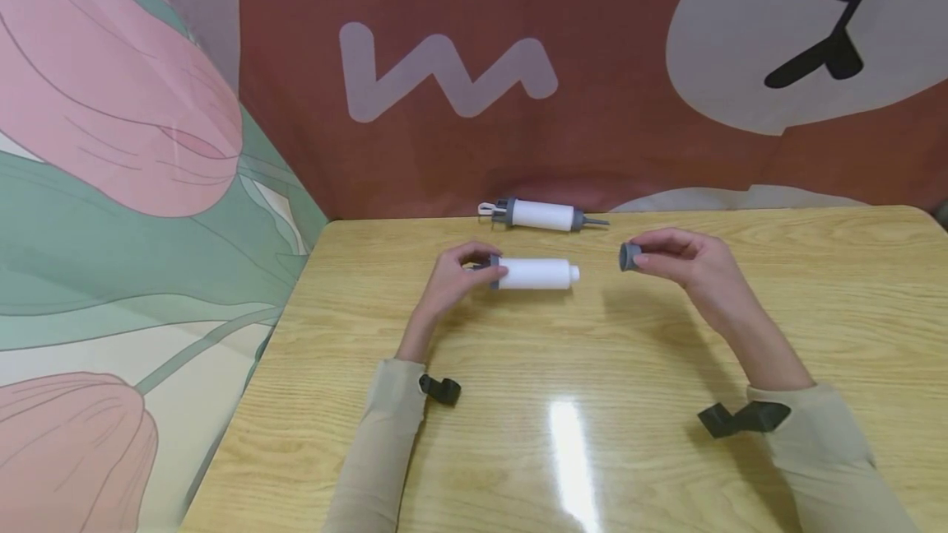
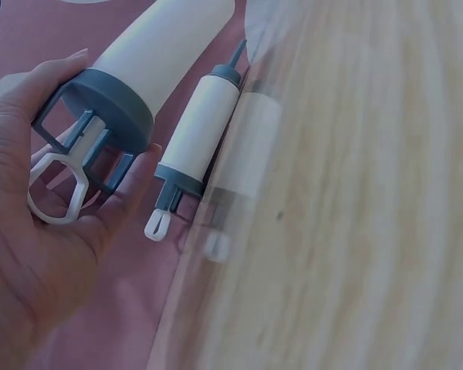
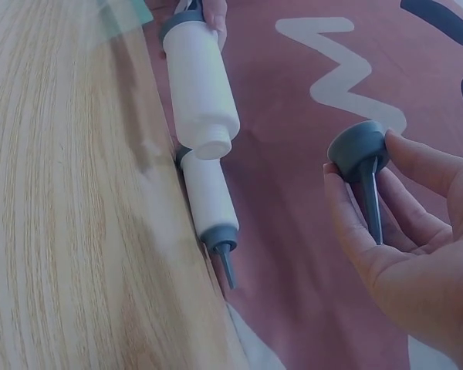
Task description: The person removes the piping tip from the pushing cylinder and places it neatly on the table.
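My left hand (image 1: 448,280) grips the dark grey collar end of a white syringe-like bottle (image 1: 536,274), held sideways above the table. Its bare white neck points right. The left wrist view shows a white plunger ring (image 2: 59,190) and grey side brackets at the collar, inside the hand. To the right, my right hand (image 1: 689,268) pinches a grey nozzle cap (image 1: 629,257) by its wide rim, its open end toward the bottle. In the right wrist view the thin spout (image 3: 372,204) points into the palm. A gap separates cap and neck.
A second white syringe-like bottle (image 1: 543,215), with its grey nozzle fitted, lies along the back edge of the wooden table (image 1: 481,434). Behind the table hangs a red patterned cloth (image 1: 607,130); a floral cloth (image 1: 148,270) covers the left side.
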